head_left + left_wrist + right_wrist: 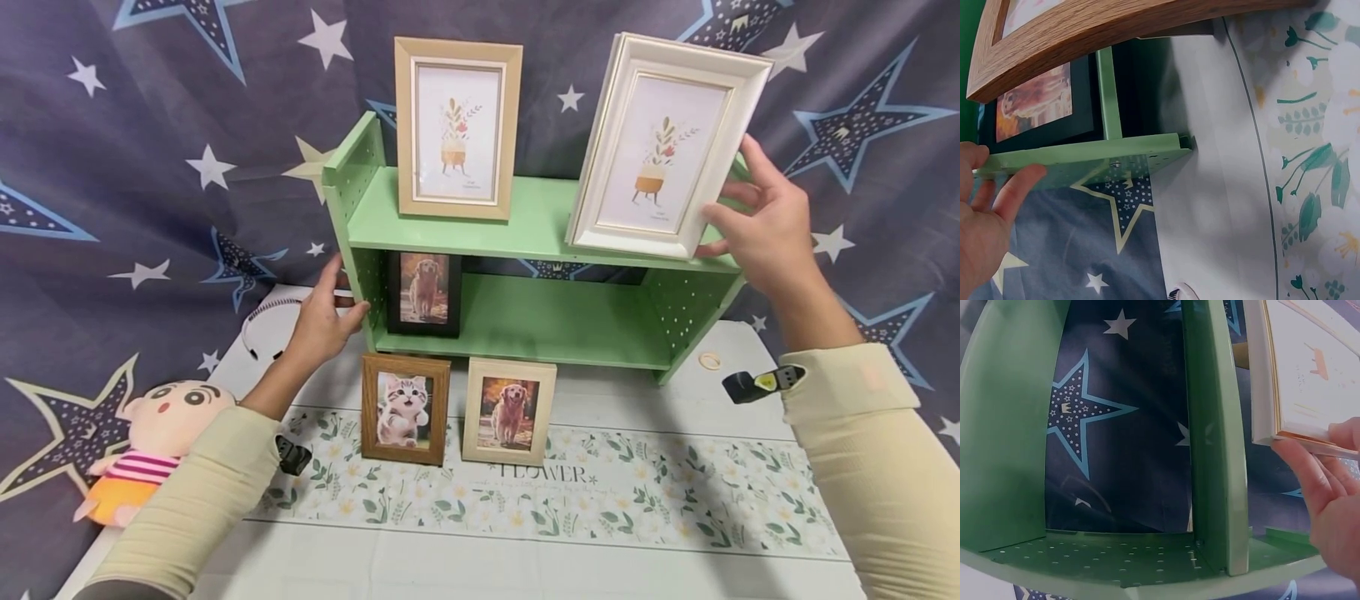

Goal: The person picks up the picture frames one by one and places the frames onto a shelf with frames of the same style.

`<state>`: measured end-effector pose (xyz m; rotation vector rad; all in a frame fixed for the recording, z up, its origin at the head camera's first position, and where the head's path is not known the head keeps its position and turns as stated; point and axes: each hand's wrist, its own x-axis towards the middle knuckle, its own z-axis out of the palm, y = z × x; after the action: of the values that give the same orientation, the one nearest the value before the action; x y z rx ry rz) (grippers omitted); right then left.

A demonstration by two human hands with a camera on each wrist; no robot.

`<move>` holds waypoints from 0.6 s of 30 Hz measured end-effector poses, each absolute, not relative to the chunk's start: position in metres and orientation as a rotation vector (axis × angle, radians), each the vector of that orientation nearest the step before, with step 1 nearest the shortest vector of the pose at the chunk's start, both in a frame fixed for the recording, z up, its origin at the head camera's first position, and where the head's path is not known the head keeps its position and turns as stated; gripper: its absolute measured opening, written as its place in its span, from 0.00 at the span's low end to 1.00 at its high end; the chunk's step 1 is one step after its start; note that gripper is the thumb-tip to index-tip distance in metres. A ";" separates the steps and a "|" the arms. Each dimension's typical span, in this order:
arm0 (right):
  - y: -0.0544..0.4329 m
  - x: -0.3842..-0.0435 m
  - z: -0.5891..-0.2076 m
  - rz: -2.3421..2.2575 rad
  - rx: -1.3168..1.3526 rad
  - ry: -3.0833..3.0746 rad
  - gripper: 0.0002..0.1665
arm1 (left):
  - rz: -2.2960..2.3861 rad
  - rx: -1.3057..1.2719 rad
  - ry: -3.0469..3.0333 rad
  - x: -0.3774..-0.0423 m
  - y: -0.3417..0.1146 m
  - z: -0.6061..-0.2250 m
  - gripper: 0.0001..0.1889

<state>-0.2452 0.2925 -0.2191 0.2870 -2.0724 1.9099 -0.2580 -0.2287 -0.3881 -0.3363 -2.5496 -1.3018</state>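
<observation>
My right hand grips the right edge of a white picture frame, thumb at its front. The frame holds a plant drawing and leans over the right part of the green shelf's upper board. In the right wrist view, the fingers pinch a corner of it. My left hand rests its extended fingers against the shelf's left side panel. On the upper board stands a tan frame with a similar drawing. A black frame with a dog photo stands below, at the left.
In front of the shelf stand a brown wooden frame with a kitten photo and a pale frame with a dog photo. A plush doll sits at left. A small ring lies right of the shelf on the flower-printed cloth.
</observation>
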 end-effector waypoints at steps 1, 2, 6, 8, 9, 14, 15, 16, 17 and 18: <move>0.292 -0.246 -0.219 1.907 0.285 -2.075 0.51 | -1.297 -0.340 -2.549 -0.258 -0.229 -0.388 0.46; 0.291 -0.248 -0.219 1.896 0.281 -2.085 0.51 | -1.295 -0.342 -2.548 -0.258 -0.229 -0.388 0.46; 0.288 -0.254 -0.220 1.861 0.282 -2.108 0.51 | -1.293 -0.343 -2.547 -0.258 -0.229 -0.388 0.46; 0.285 -0.257 -0.220 1.812 0.269 -2.142 0.51 | -1.306 -0.339 -2.546 -0.258 -0.229 -0.388 0.46; 0.284 -0.259 -0.220 1.800 0.267 -2.151 0.51 | -1.311 -0.337 -2.546 -0.258 -0.229 -0.388 0.46; 0.279 -0.266 -0.219 1.741 0.240 -2.208 0.51 | -1.323 -0.330 -2.558 -0.257 -0.228 -0.387 0.46; 0.278 -0.268 -0.219 1.745 0.242 -2.205 0.50 | -1.320 -0.329 -2.560 -0.257 -0.228 -0.387 0.46; 0.278 -0.269 -0.219 1.752 0.240 -2.201 0.50 | -1.316 -0.329 -2.561 -0.257 -0.228 -0.387 0.46; 0.277 -0.270 -0.218 1.771 0.237 -2.190 0.50 | -1.313 -0.329 -2.561 -0.257 -0.228 -0.387 0.46; 0.277 -0.272 -0.218 1.787 0.234 -2.179 0.50 | -1.311 -0.331 -2.560 -0.257 -0.228 -0.387 0.46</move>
<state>-0.2717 0.2768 -0.2179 0.2344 -2.1787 1.7874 -0.2567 -0.2277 -0.3872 -0.3306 -2.5598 -1.3110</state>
